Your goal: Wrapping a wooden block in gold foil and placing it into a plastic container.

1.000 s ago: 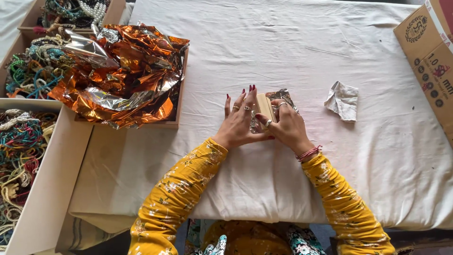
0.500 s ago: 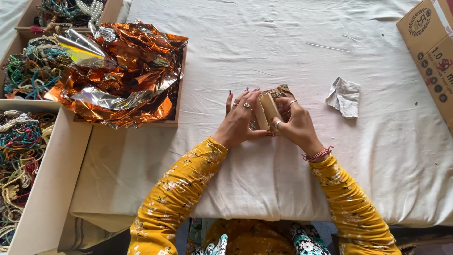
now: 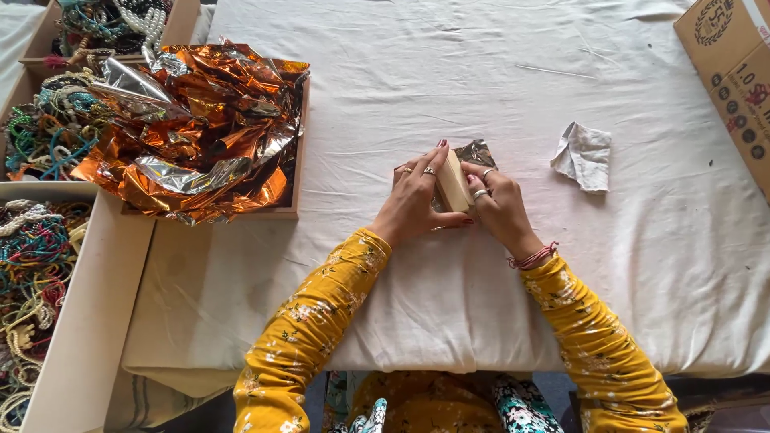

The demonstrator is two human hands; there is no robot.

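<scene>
From the head view, your left hand (image 3: pixel 415 199) and right hand (image 3: pixel 499 204) both close on the small pale block (image 3: pixel 454 182) at the middle of the white cloth (image 3: pixel 449 80). It sits between your palms, long axis running from 11 to 5 o'clock, with silver foil (image 3: pixel 476 151) poking out at its 1 o'clock end. At 9 o'clock a wooden tray (image 3: pixel 293 152) holds crumpled orange foil (image 3: pixel 192 128). Further left, cardboard boxes (image 3: pixel 84 321) hold tangled bead strings (image 3: pixel 32 248). A crumpled wrapper (image 3: pixel 584 155) lies at 3 o'clock.

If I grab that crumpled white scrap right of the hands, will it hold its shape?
Probably not: the white scrap lies creased and folded, so it is likely thin and floppy. It looks light and would likely slide on the white sheet if pushed.
</scene>
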